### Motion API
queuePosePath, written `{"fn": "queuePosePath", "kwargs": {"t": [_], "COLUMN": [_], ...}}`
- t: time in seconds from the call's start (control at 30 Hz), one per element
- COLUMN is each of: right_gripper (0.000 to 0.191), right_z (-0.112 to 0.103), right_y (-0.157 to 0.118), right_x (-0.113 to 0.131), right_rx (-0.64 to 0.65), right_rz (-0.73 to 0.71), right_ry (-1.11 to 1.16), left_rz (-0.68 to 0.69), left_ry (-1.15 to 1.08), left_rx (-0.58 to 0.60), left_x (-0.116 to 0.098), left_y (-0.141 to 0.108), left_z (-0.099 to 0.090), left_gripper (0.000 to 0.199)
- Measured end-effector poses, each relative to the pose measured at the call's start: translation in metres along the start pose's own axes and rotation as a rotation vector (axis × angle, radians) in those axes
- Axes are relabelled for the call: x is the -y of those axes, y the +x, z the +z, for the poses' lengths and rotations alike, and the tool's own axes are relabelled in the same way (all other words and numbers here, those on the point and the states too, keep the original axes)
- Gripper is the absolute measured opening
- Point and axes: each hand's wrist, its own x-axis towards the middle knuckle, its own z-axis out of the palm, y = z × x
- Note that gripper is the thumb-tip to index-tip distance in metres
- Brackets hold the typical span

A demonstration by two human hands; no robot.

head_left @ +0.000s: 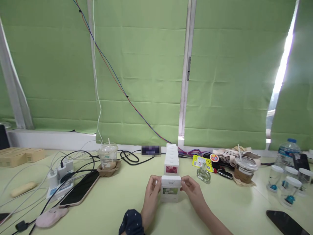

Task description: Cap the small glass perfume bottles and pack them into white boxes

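A small white box with a green picture on its front stands upright at the lower middle of the head view. My left hand has its thumb and fingers closed on the box's left edge. On the opposite edge, my right hand pinches the same box near its top corner. Directly behind it, a row of similar white boxes runs back toward the wall, the nearest showing a dark pink picture.
Cables, a charger block, a phone and a cup lie left. To the right are a glass bottle, another cup, lidded jars and a dark phone.
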Motion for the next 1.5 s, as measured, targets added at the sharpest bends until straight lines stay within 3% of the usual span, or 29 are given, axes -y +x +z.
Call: {"fn": "queuePosePath", "kwargs": {"t": [0.13,0.33,0.57,0.73,1.0,1.13,1.27,1.33,1.43,1.5], "right_gripper": [0.035,0.034,0.037,0.042,0.054,0.054,0.057,0.055,0.049,0.051], "right_z": [-0.002,-0.01,-0.006,-0.002,-0.002,-0.002,-0.007,-0.016,-0.043,-0.066], "right_y": [0.002,0.004,0.001,0.0,0.0,-0.001,0.0,0.005,0.017,0.026], "right_x": [-0.001,-0.005,0.0,-0.005,-0.003,-0.003,-0.003,-0.002,-0.003,-0.007], "right_rx": [-0.038,0.022,0.064,0.002,0.027,0.035,0.04,-0.046,-0.372,-0.521], "right_rz": [0.083,0.128,0.052,0.031,0.043,0.013,-0.098,-0.204,-0.357,-0.414], "right_ry": [0.091,0.182,0.127,0.142,0.121,-0.024,-0.213,-0.347,-0.658,-0.878], "left_rz": [0.016,0.061,0.242,0.35,0.274,0.194,0.169,0.152,0.127,0.109], "left_ry": [-0.048,-0.033,0.17,0.399,0.398,0.318,0.299,0.296,0.285,0.272], "left_rx": [0.096,0.203,0.107,0.085,0.158,0.153,0.133,0.119,0.118,0.116], "left_x": [-0.003,-0.005,0.005,0.01,0.017,0.017,0.012,0.01,0.009,0.009], "left_y": [-0.001,-0.006,-0.006,-0.008,0.007,0.01,0.009,0.008,0.007,0.006], "left_z": [0.0,-0.003,-0.011,-0.014,-0.02,-0.019,-0.016,-0.016,-0.015,-0.015], "left_gripper": [0.033,0.027,0.015,0.026,0.054,0.064,0.06,0.058,0.057,0.058]}}
